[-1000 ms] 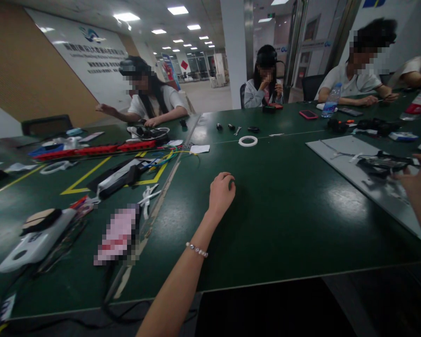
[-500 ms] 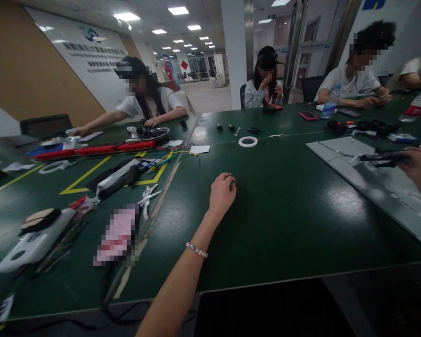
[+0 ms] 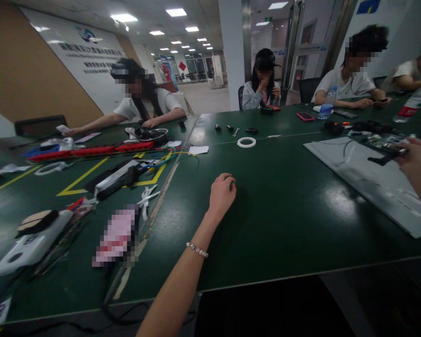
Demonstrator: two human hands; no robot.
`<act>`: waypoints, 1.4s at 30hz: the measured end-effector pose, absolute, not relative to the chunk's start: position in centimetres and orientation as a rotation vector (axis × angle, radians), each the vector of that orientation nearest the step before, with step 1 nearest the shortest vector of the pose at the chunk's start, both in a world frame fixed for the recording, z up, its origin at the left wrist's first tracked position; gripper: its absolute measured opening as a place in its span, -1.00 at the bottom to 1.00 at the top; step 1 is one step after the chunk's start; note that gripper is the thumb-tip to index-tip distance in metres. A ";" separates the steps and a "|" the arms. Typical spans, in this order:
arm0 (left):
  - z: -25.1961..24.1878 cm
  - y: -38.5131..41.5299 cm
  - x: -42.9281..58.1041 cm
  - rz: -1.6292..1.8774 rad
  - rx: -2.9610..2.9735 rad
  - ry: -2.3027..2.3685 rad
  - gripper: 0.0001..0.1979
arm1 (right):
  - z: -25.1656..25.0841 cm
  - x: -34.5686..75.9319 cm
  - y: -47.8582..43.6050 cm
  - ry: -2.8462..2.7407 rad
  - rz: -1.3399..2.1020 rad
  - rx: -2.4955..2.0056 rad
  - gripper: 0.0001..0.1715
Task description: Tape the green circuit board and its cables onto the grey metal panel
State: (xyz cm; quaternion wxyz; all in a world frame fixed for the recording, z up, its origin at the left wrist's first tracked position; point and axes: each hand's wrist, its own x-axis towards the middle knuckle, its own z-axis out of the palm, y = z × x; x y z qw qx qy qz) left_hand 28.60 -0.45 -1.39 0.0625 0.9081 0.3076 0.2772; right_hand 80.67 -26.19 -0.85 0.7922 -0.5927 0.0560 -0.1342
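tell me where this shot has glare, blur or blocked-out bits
In the head view, glare whitens the green tabletop beside the grey board; in the same view, the board's surface looks smeared, the left hand comparatively crisp, and mosaic blocks cover the pink item.

Smooth, glossy table [image 3: 277,206] across the centre; smooth board [image 3: 375,180] at right; clear plastic bottle [image 3: 327,104], upper right.

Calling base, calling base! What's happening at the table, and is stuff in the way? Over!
Left grip loosely curled at table, palm hidden. Right-edge grip, owner unclear, on dark part. White ring beyond left grip.
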 end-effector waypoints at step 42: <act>-2.0 -0.8 29.9 0.655 1.668 0.746 -0.86 | -1.3 50.0 -13.8 -1.084 1.451 -1.249 -0.15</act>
